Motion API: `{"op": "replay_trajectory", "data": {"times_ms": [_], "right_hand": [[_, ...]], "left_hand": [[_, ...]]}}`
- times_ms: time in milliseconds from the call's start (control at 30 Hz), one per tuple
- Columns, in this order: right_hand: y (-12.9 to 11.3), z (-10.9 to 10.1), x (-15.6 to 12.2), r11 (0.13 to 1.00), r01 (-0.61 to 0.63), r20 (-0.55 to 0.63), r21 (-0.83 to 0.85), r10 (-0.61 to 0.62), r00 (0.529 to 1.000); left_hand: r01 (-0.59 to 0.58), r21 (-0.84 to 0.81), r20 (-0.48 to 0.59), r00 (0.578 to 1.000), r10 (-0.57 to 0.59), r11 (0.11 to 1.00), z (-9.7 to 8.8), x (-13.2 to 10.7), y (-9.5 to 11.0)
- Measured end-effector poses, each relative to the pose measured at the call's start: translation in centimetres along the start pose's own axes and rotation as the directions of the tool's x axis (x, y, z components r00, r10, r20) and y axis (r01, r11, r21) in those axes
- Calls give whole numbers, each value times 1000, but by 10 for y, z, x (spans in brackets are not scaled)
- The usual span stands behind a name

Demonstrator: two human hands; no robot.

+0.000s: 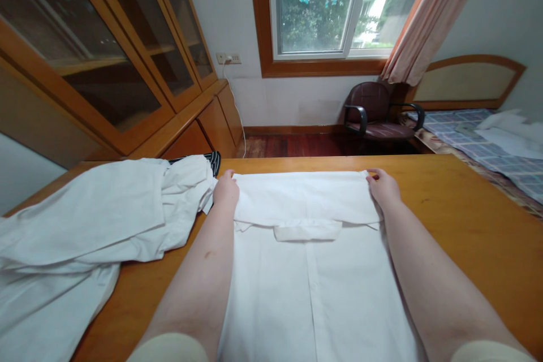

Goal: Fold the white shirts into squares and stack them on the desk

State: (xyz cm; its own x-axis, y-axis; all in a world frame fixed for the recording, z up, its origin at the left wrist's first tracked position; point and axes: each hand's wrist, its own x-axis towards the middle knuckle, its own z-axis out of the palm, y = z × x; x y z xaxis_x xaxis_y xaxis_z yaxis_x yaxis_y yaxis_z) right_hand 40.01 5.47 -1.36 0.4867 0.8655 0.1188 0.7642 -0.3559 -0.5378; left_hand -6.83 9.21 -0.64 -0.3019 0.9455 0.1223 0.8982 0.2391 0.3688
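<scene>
A white shirt point(271, 294) lies flat on the wooden table point(458, 237), its button placket running up the middle. Its far end is folded over toward me as a wide band, and a collar-like flap pokes out below the band's edge. At the band's far left corner, my left hand point(227, 189) is closed with the fingers pinching the cloth. My right hand point(384, 188) pinches the far right corner between thumb and fingers. Both arms reach forward along the shirt's sides.
More white clothing point(106, 209) lies heaped on the table's left, with a black striped cloth point(215, 163) behind it. A glass-door cabinet point(127, 39) stands at left. Beyond the table are a brown armchair point(373, 110), a bed point(487, 136) and a window point(314, 28).
</scene>
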Motion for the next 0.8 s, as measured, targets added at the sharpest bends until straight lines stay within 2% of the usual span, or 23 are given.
{"op": "replay_trajectory", "data": {"times_ms": [100,167,233,267,333,433,467,500,567,733,800], "right_hand": [[0,-3,-1,995,64,-17,-78,-66,998],[-3,-6,-2,974,175,-78,-144,-188,979],[-10,-7,-5,930,319,-97,-181,-339,936],[-14,-6,-8,900,397,-64,-180,-414,908],[-23,-1,-13,819,555,90,-148,-547,832],[-34,12,-22,720,688,372,-96,-615,696],[-35,16,-24,712,694,433,-104,-596,676],[-35,19,-26,717,686,471,-126,-565,677],[-34,23,-27,740,643,496,-197,-490,717],[-30,24,-24,813,446,412,-375,-285,865],[-30,23,-24,838,366,372,-404,-215,903]], "left_hand": [[-33,28,-24,999,33,999,-1,-2,-1],[-66,75,-77,994,72,995,-4,-4,2],[-140,120,-124,980,155,983,-5,-8,10],[-191,134,-127,970,208,972,-5,-11,16],[-312,149,-68,943,325,938,-3,-17,28],[-436,166,168,896,411,884,8,-27,41],[-450,174,249,881,403,876,11,-30,43],[-452,184,309,869,385,873,15,-31,44],[-444,202,359,863,356,873,21,-32,43],[-435,222,343,873,347,873,24,-27,37],[-419,233,332,883,333,878,23,-25,36]]}}
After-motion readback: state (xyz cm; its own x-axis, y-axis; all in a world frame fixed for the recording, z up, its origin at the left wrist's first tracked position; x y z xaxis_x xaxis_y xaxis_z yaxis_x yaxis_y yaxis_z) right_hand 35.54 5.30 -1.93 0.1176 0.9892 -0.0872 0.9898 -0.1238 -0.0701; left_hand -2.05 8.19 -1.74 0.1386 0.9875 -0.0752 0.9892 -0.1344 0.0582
